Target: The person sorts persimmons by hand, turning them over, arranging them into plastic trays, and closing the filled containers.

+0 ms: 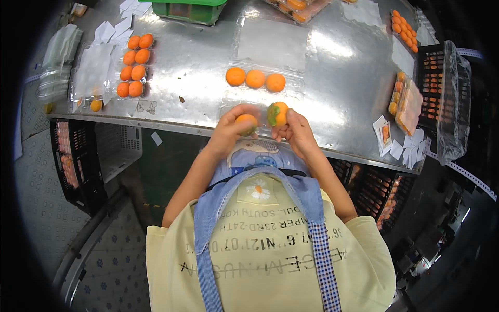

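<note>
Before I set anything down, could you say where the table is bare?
The table is bare between the middle tray and the right-side fruit box, and, save a leaf, between that tray and the eight fruits at left. The left end is crowded with stacked trays and papers; the left hand and right hand, each holding fruit, occupy the front.

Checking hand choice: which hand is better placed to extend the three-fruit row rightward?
Right hand, likely: it holds a green-capped fruit nearer the row's right end; the left hand and its blurred fruit are farther left.
</note>
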Tool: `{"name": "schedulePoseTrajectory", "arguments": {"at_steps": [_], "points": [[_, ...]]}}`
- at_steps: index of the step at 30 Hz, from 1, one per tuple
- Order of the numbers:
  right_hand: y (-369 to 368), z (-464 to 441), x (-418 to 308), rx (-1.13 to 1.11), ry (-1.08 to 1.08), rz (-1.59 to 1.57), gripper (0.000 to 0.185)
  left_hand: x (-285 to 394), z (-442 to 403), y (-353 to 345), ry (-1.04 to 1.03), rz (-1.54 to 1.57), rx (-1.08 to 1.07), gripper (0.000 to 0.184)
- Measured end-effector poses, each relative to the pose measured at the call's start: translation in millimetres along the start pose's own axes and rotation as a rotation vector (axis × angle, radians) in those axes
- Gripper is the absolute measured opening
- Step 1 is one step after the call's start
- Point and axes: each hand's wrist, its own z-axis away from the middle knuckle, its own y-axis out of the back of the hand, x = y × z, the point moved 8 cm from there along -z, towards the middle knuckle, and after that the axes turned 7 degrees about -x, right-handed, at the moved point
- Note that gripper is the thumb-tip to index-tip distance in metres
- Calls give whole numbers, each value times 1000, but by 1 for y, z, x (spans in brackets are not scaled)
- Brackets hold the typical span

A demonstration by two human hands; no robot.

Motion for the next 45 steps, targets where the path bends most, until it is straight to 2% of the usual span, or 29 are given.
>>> {"name": "schedulePoseTrajectory", "arguments": {"at_steps": [2, 3, 6, 8, 10, 11, 14, 17, 22, 25, 28, 32, 34, 38, 41, 45], "points": [[-6, 1, -6, 21, -6, 142, 35, 14, 0, -12, -123, -544, 19, 56], [-9, 2, -8, 18, -4, 219, 33, 14, -1, -13, -95, -597, 53, 68], [-19, 3, -17, 55, 2, 359, 29, 22, -4, -26, -249, -736, 22, 65], [-23, 4, -22, 54, 27, 447, 30, 22, -3, -24, -215, -646, 26, 62], [-17, 3, -22, 30, 88, 336, 32, 20, -3, -20, -190, -506, 41, 62], [-14, 2, -22, 18, 118, 281, 33, 20, -3, -20, -189, -502, 35, 64], [-8, 0, -27, 10, 167, 439, 49, 19, -2, -18, -189, -484, 32, 65], [-5, 1, -28, 50, 158, 458, 51, 16, -2, -16, -198, -482, 54, 62], [-3, -1, -22, 39, 131, 447, 42, 17, -2, -16, -201, -485, 67, 64], [-3, -2, -19, 41, 129, 464, 40, 20, -1, -14, -248, -493, 92, 55], [-8, -2, -21, 44, 120, 483, 37, -8, -3, -1, -32, -44, -22, 43], [-9, -3, -20, 58, 106, 475, 30, -17, -2, 0, 4, 86, -46, 58], [-11, -1, -22, 62, 144, 540, 31, -21, -2, 1, 43, 113, -21, 67], [-36, 4, -46, -25, 311, 772, 51, -25, 0, 2, 108, 65, 2, 69], [-50, 3, -52, -110, 390, 883, 59, -26, 1, -1, 174, -35, 17, 72], [-50, 0, -49, -100, 390, 935, 57, -30, 1, -4, 194, -45, -35, 70]]}}
